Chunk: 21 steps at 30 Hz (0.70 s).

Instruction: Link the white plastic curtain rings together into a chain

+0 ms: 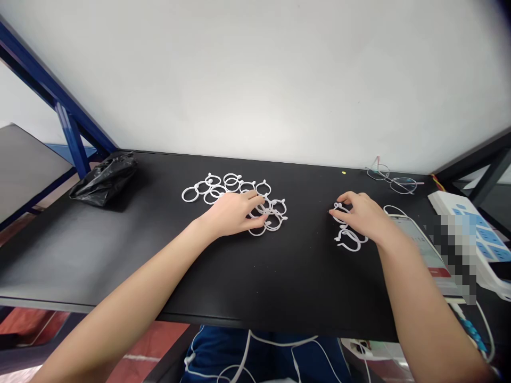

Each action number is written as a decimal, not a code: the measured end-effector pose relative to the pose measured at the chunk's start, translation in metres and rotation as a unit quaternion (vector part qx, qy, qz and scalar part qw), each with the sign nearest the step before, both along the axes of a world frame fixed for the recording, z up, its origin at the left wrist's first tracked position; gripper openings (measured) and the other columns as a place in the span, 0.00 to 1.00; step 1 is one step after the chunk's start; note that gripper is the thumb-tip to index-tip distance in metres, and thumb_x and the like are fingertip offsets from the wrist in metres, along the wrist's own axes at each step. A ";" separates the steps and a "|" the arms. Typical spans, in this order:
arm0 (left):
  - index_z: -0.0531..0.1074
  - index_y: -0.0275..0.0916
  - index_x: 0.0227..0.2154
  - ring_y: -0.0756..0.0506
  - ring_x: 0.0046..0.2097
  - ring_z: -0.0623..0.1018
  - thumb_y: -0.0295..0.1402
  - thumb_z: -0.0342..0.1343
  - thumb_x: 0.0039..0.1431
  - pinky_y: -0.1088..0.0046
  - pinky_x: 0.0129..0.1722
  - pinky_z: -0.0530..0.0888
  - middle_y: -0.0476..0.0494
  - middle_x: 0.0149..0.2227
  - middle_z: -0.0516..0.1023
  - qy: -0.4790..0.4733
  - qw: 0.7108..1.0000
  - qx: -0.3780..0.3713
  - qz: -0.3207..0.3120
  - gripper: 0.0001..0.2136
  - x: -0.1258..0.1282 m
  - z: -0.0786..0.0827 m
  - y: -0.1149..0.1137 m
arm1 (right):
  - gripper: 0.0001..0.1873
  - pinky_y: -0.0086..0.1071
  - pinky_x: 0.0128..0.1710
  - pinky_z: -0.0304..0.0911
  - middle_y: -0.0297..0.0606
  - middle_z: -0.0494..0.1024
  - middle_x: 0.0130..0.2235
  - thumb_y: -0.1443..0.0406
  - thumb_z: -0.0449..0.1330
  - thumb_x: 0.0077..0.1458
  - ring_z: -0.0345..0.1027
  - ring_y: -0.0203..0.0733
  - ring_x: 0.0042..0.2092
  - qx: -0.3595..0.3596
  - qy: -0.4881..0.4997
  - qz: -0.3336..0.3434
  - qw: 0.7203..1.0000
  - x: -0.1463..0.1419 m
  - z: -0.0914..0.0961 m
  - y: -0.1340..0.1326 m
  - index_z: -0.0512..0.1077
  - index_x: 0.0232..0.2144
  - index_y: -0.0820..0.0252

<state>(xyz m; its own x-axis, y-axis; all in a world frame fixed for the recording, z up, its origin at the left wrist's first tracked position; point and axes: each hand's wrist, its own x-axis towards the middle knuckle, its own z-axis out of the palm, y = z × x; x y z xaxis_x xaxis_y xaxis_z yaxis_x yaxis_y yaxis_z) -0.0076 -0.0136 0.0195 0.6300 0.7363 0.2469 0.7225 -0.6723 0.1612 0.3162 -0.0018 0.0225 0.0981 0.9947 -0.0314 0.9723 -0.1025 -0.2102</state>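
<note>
A cluster of several white plastic rings (190, 195), each with a small knob or eyelet, lies on the black tabletop. Over its right part is my left hand (235, 213), thumb and fingers bent around a white ring (263, 205); the hand covers some of the rings. Farther right, my right hand (365, 215) pinches another white ring (340, 214) between thumb and fingertips. Just below those fingers lie a few more white rings (349, 246), one of them showing a gap; my palm partly hides this small group.
Eyeglasses (403, 184) rest at the back right. Beside my right forearm are a phone (423, 247) and a white power strip (451, 205) with cables. A crumpled black plastic bag (106, 178) sits at the left, near a blue metal frame (72, 130). A white wall stands behind the table.
</note>
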 end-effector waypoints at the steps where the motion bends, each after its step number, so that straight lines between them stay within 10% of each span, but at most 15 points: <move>1: 0.72 0.35 0.41 0.53 0.24 0.68 0.43 0.49 0.64 0.76 0.21 0.55 0.45 0.35 0.74 0.000 1.000 -0.001 0.001 0.16 -0.001 0.000 0.001 | 0.18 0.41 0.38 0.65 0.45 0.73 0.40 0.55 0.60 0.47 0.72 0.50 0.37 0.011 0.012 0.010 1.000 -0.002 -0.001 0.000 0.72 0.38 0.59; 21: 0.70 0.36 0.38 0.56 0.24 0.65 0.45 0.55 0.62 0.79 0.21 0.60 0.44 0.42 0.73 -0.079 0.996 0.041 -0.019 0.15 -0.005 -0.008 0.006 | 0.11 0.36 0.33 0.66 0.42 0.79 0.34 0.58 0.63 0.50 0.69 0.41 0.31 0.052 0.309 0.192 0.930 -0.045 0.005 -0.014 0.75 0.33 0.60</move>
<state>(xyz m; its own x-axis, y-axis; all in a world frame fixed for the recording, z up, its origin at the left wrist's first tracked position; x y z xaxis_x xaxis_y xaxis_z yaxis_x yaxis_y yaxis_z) -0.0126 -0.0074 0.0115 0.6060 0.6854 0.4037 0.6659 -0.7147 0.2139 0.2714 -0.0156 0.0274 -0.2700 0.9534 0.1344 0.6225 0.2793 -0.7311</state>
